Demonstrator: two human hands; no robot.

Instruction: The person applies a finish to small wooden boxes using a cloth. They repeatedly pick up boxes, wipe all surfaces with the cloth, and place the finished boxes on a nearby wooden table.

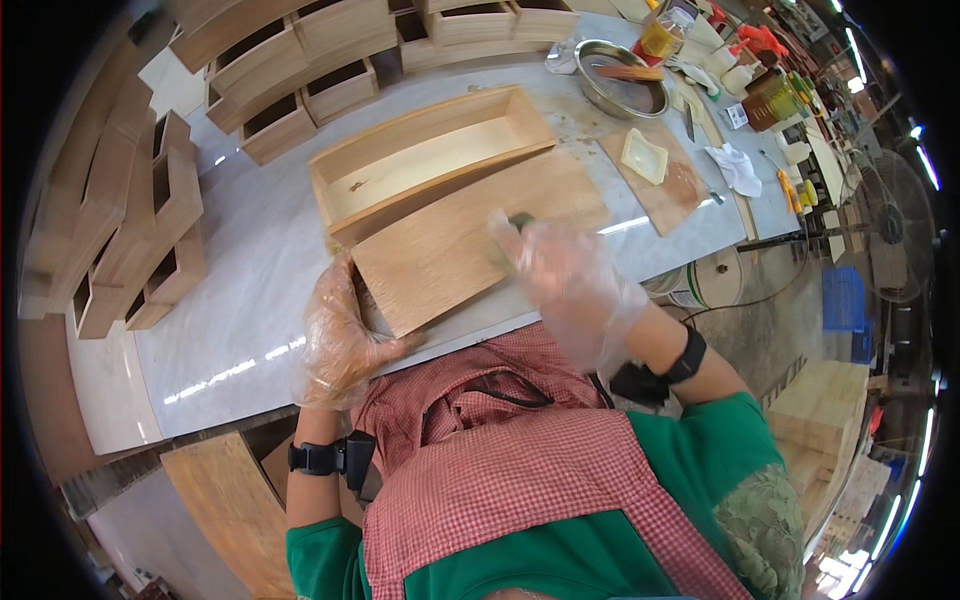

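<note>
A thin, flat wooden board (450, 250) lies slanted in front of me, its far edge against an open wooden box (435, 165). My left hand (345, 330), in a clear plastic glove, grips the board's near left corner, with the thumb along the near edge. Over the right part of the board is my right hand (570, 275), also gloved and smeared by motion. Its fingers are closed round a green pad (520, 221), mostly hidden by the hand, which is pressed to the board or just above it.
Wooden drawer boxes (340, 90) stand stacked at the back left, more (150, 230) at the far left. A steel bowl (622, 80) with a brush, a small pale tray (644, 157) on a brown board (680, 190), a white cloth (735, 170) and bottles (780, 100) are at the right.
</note>
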